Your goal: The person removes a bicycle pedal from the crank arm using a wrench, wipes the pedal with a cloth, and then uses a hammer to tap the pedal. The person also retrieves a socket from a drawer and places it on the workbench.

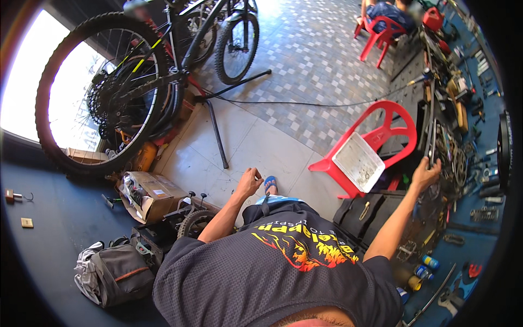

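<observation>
The right hand reaches to a slender dark tool on the cluttered workbench; the left hand hangs curled. From here, I can't tell whether either pinches anything.

The left hand is near the middle, with its fingers curled. At the right, the right hand reaches to a messy bench; what it touches is hard to see. A big bike is at the upper left. Right of the middle, a white tray sits on a red chair. A brown box and gray bag are lower left.
</observation>
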`<move>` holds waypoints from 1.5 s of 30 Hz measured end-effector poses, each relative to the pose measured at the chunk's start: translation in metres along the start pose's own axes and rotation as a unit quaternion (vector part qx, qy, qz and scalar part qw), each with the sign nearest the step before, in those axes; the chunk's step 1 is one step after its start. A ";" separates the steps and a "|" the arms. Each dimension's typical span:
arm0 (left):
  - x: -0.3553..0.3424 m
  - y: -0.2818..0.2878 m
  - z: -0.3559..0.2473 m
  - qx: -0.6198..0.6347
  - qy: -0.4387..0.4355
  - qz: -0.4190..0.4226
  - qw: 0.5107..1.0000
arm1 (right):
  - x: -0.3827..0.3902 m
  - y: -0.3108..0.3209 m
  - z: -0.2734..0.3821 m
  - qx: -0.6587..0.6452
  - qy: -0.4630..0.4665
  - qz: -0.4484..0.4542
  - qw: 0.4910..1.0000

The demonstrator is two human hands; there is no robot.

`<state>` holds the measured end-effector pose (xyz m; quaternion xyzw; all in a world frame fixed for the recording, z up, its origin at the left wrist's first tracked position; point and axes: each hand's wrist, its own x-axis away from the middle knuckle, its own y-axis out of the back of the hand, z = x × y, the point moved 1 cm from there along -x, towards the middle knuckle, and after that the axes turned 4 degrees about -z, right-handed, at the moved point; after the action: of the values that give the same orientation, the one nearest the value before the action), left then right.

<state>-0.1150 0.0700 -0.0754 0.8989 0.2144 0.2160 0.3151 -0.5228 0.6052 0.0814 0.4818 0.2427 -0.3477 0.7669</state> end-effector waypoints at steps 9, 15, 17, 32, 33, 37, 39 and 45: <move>-0.021 0.079 0.059 -0.004 0.029 -0.080 0.996 | 0.205 -0.053 0.342 -0.293 0.188 0.356 0.867; -0.001 0.097 0.116 0.057 0.156 -0.104 0.981 | 0.273 -0.038 0.410 -0.272 0.313 0.579 0.702; 0.013 0.090 0.135 0.096 0.206 -0.087 0.970 | 0.279 -0.048 0.395 -0.241 0.289 0.623 0.686; -0.030 0.107 0.159 0.030 0.209 0.165 0.963 | 0.302 -0.070 0.062 0.126 -0.140 0.647 0.739; -0.042 0.112 0.146 0.012 0.235 0.158 0.959 | 0.306 -0.064 0.050 0.146 -0.163 0.654 0.724; -0.087 0.114 0.092 -0.027 0.298 0.109 0.948 | 0.311 -0.061 0.007 0.149 -0.226 0.632 0.726; -0.101 0.107 0.063 -0.021 0.275 0.104 0.956 | 0.310 -0.074 -0.016 0.130 -0.255 0.605 0.743; -0.107 0.066 -0.008 -0.071 0.199 0.167 0.963 | 0.306 -0.134 -0.073 0.153 -0.189 0.549 0.800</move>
<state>-0.1904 -0.0288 -0.0534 0.8363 0.1039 0.4546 0.2883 -0.4321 0.5401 -0.2418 0.5699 -0.2685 0.0148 0.7765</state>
